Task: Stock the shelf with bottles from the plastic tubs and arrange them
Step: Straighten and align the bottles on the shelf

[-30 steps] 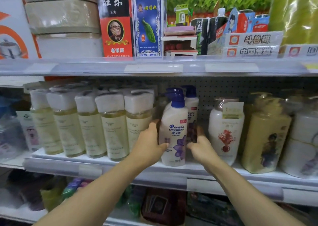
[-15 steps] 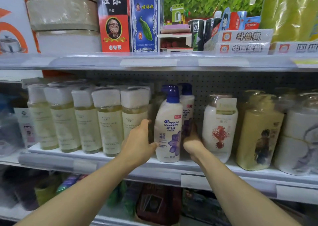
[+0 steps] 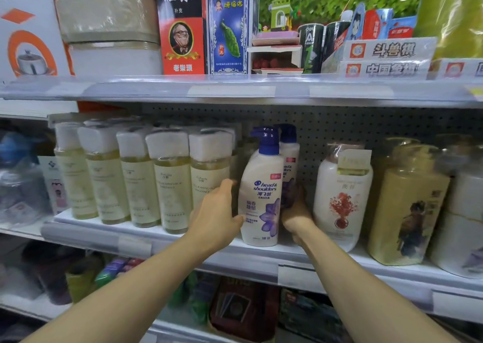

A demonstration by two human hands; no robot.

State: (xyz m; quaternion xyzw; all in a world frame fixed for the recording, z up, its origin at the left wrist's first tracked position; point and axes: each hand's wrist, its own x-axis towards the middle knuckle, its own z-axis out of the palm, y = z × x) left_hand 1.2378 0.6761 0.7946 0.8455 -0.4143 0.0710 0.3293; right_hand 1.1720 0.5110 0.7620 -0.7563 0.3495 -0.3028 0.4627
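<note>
Compared with a second ago my right hand (image 3: 296, 213) has slid deeper in, past the front shampoo bottle (image 3: 262, 193), and it's now wrapped around the lower part of the second shampoo bottle (image 3: 289, 159) right behind it. My left hand (image 3: 218, 213) has barely shifted: fingers spread, thumb resting against the front bottle's left side, more steadying it than gripping. So the hands are apart, with the front bottle standing upright between them near the shelf (image 3: 261, 257) edge.

What worries me here: the front bottle is tall, top-heavy with that pump, and sits close to the lip. If I tug the back one sideways or forward, it'll knock the front one, and my left hand isn't really clamped on it, so it could tip off the edge toward me.

Also tight to the left of my left hand is the row of pale yellow bottles (image 3: 171, 183), touching or nearly so. Push left too hard and they go like dominoes. The white bottle with the red flower (image 3: 339, 201) just right of my right wrist could get elbowed too.
</note>
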